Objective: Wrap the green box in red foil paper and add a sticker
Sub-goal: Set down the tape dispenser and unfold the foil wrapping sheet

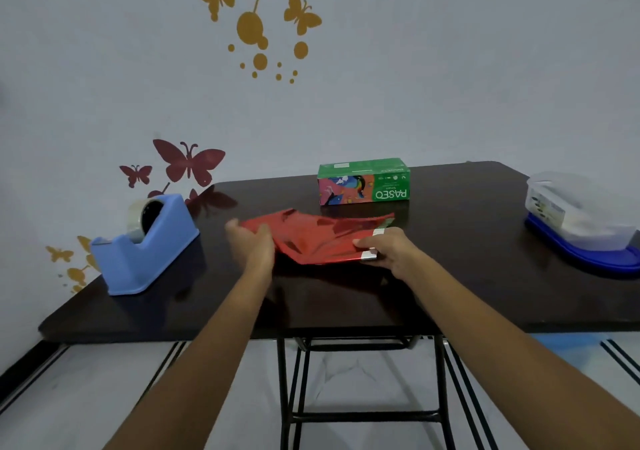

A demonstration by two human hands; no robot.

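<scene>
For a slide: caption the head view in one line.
Left hand and right hand hold red foil paper over a dark table, green box unwrapped behind, blue tape dispenser alongside.

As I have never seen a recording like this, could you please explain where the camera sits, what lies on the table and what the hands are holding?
There is no machine here. A person works with two bare hands, and the single picture comes from a camera worn on their head, looking forward and down. On the dark table stand a blue tape dispenser at the left, the green box at the back and a clear plastic container on a blue base at the right. The left hand and the right hand hold the red foil paper by its two ends, in front of the box, which is not yet wrapped.
</scene>
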